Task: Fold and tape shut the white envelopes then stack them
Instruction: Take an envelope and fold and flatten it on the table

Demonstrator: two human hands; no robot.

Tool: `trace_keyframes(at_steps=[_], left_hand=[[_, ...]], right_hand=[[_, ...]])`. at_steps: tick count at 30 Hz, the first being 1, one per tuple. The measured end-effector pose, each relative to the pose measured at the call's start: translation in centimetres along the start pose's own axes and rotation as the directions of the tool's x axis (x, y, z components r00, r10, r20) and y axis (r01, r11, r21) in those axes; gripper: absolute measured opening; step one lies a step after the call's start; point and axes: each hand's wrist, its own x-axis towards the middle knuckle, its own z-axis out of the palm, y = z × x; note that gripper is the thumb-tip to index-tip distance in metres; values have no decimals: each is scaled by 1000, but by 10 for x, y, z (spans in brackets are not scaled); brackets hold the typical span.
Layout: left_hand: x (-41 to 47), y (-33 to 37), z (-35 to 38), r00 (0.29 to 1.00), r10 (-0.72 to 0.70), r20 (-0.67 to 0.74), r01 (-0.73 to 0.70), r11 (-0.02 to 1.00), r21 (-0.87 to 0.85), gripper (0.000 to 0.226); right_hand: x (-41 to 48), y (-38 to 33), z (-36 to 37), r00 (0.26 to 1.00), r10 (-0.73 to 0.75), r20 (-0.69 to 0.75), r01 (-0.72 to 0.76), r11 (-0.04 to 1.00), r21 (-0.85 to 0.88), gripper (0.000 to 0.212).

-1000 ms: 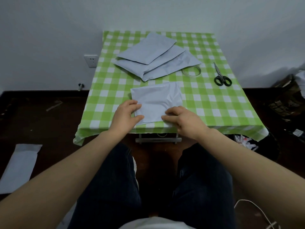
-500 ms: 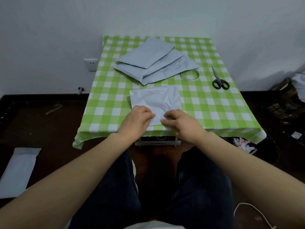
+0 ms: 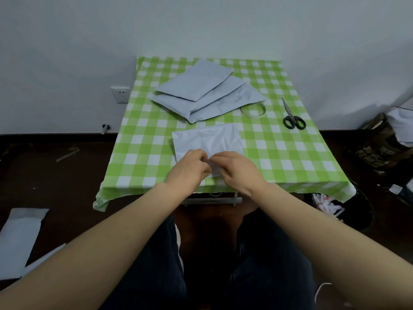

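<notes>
Left hand [image 3: 190, 168] and right hand [image 3: 237, 168], fingers curled, meet at the near edge of the white envelope [image 3: 210, 139], seemingly pinching it. It lies on the table [image 3: 143, 153] just beyond them, long axis left-to-right; the tape roll [image 3: 253, 109] sits nearer the right hand.

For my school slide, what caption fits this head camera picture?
Left hand and right hand pinch a white envelope on a green checked table, scissors nearby.
</notes>
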Motion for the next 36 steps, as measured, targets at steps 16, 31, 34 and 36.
trace_keyframes(at_steps=[16,31,34,36], left_hand=[[5,-5,-6,999,36,37,-34,998,-49,27],[5,-6,-5,999,49,2,-49,995,-84,25],[4,-6,-4,998,54,-11,-55,996,-67,24],[4,-6,-3,999,47,-8,-47,997,-66,24]], right_hand=[[36,24,9,989,50,143,-50,999,-4,47],[65,21,20,975,125,181,-95,981,-167,53],[67,21,20,971,171,166,-141,974,-179,55],[68,20,22,971,186,148,-154,966,-207,55]])
